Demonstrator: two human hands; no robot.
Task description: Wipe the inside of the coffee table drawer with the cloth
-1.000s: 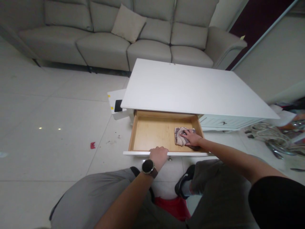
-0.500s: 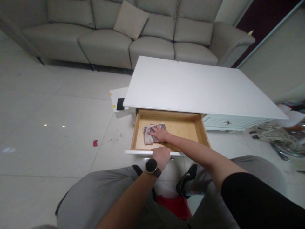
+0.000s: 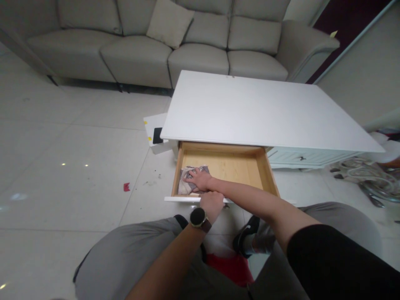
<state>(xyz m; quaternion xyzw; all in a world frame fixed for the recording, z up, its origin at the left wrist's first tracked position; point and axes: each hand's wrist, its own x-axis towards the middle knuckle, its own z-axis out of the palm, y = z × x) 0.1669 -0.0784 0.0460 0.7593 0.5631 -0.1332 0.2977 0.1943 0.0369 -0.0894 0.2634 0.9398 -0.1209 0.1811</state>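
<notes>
A wooden drawer (image 3: 233, 166) with a white front is pulled out of the white coffee table (image 3: 265, 110). My left hand (image 3: 212, 205), with a watch on its wrist, is closed over the top edge of the drawer front; its fingertips are hidden. Inside the drawer, my right hand (image 3: 200, 180) lies on a patterned grey and beige cloth (image 3: 184, 185), fingers spread and pressing it flat. The cloth is bunched in the front left corner of the drawer, and my right forearm crosses above the drawer front.
A grey sofa (image 3: 137, 62) stands behind the table. At the table's left is a white box (image 3: 153, 121) with a dark flat item (image 3: 158, 136) on it. A red scrap (image 3: 126, 187) lies on the floor. Coiled hoses (image 3: 359, 173) lie at the right.
My right hand has slid the cloth left and toward me, into the drawer's front left corner. My left hand stays on the drawer front.
</notes>
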